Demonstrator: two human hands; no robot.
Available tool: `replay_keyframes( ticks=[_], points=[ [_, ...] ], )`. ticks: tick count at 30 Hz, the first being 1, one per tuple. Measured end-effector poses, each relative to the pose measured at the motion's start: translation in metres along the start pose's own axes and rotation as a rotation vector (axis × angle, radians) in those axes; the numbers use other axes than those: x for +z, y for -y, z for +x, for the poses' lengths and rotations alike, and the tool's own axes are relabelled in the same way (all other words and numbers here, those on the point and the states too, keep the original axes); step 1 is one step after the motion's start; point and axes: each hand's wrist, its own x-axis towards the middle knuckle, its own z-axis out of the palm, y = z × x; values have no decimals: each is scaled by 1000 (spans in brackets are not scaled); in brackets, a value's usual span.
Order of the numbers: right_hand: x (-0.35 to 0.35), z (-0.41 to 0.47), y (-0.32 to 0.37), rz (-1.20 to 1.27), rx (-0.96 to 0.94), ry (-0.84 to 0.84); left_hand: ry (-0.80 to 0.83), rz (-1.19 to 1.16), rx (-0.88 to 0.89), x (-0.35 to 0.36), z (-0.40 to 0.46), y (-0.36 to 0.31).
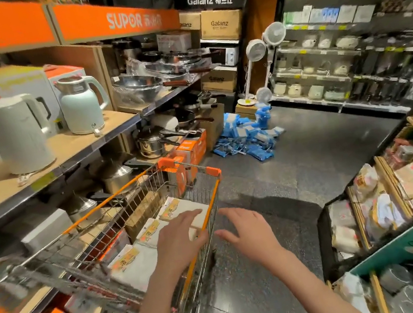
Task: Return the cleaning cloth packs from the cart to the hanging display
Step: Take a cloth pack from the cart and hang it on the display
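cleaning cloth packs point(146, 259) lying flat in the wire shopping cart point(118, 225) are being reached for by the left hand point(179, 240) and right hand point(250, 231), both spread and empty; one pack's header edge is best being pinched.

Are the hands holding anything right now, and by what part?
Nothing is held. The left hand hovers open over the packs in the cart; the right hand is open beside it.

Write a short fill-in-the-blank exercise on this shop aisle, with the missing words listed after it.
1. The cloth packs lie inside the wire ____.
2. The left hand reaches over the cart's ____ rim.
3. The right hand holds ____.
4. The pale green kettle stands on a ____.

Missing words: cart; orange; nothing; shelf
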Motion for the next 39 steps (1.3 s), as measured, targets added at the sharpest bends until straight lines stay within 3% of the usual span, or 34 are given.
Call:
replay_keyframes(
  ticks=[13, 21, 33, 39],
  points=[
    [15, 159, -82, 9, -121, 133, -114, -106, -248, 55, 145, 29],
    [28, 264, -108, 199, -188, 208, -213, -130, -385, 57, 217, 53],
    [142, 421, -127, 271, -327, 541, -293, -148, -672, 85, 286, 128],
    [213, 509, -131, 276, -441, 744, -451, -282, -941, 123, 324, 179]
  ],
)
